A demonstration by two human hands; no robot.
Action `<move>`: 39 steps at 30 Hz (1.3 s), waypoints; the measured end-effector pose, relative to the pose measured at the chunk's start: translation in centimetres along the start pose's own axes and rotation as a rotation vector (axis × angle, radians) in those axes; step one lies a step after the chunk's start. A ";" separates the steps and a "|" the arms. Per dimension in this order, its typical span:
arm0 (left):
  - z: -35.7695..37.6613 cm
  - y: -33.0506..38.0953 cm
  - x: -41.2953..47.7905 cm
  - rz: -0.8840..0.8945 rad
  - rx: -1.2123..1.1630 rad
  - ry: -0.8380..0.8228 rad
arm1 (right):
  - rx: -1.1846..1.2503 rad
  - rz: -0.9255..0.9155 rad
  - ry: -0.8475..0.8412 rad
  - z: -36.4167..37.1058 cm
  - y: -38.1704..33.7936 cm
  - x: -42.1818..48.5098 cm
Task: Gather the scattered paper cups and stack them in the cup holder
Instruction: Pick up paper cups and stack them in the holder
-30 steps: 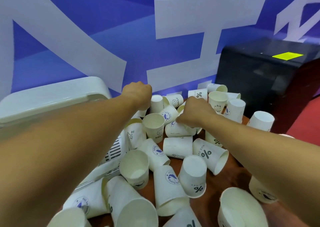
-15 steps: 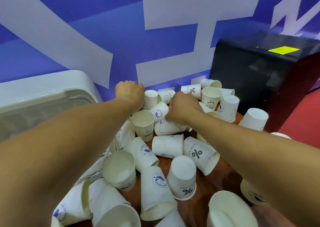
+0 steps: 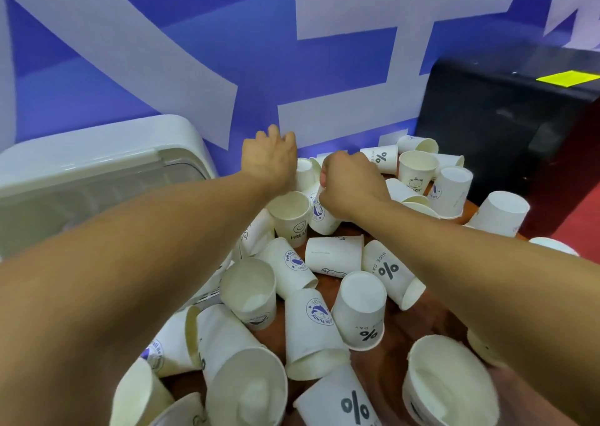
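Several white paper cups [image 3: 358, 308] lie scattered on a brown table [image 3: 431, 321], some upright, some upside down, some on their sides. Both my arms reach to the far end of the pile. My left hand [image 3: 269, 161] curls round an upside-down cup [image 3: 304, 174] by the wall; its fingertips are hidden behind the hand. My right hand [image 3: 352, 185] grips a tilted cup with a blue logo [image 3: 319, 214], just right of an upright "HELLO" cup [image 3: 290, 213]. I cannot pick out a cup holder.
A large white appliance with a clear lid [image 3: 97, 165] stands at the left, its vented side against the cups. A black box with a yellow label [image 3: 487, 127] stands at the back right. A blue and white banner wall [image 3: 162, 68] closes the far side.
Both hands have drawn closer together at the back of the pile. My right hand has closed round the blue-logo cup and tipped it up. The camera has tilted slightly.
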State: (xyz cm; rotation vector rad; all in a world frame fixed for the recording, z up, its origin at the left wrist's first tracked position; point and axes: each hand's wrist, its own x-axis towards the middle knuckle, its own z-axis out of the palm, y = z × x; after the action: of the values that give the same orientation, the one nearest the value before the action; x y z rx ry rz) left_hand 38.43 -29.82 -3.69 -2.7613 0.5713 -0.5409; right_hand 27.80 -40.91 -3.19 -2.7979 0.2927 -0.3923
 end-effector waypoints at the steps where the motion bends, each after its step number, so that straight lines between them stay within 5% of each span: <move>1: -0.3 -0.1 -0.3 -0.002 0.003 0.016 | -0.027 -0.022 0.020 -0.2 -0.2 -0.2; 14: -7.9 -3.0 -6.4 -0.007 -0.435 0.323 | -0.303 -0.273 0.332 -3.7 -4.5 -6.7; 21: -12.7 -5.8 -11.4 -0.036 -0.651 0.180 | -0.316 -0.316 0.408 -7.2 -7.1 -10.2; 29: -16.2 -9.4 -17.3 -0.110 -1.261 0.000 | -0.345 -0.349 0.403 -10.1 -9.7 -14.0; 39: -18.4 -14.3 -23.6 -0.045 -1.357 -0.086 | -0.279 -0.485 0.412 -11.4 -14.4 -17.9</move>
State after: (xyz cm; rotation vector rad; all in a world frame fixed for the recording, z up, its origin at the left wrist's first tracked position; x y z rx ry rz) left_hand 15.47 -10.49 10.39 -3.9953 1.1710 0.0663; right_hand 9.87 -26.15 7.69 -3.0182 -0.2800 -1.1217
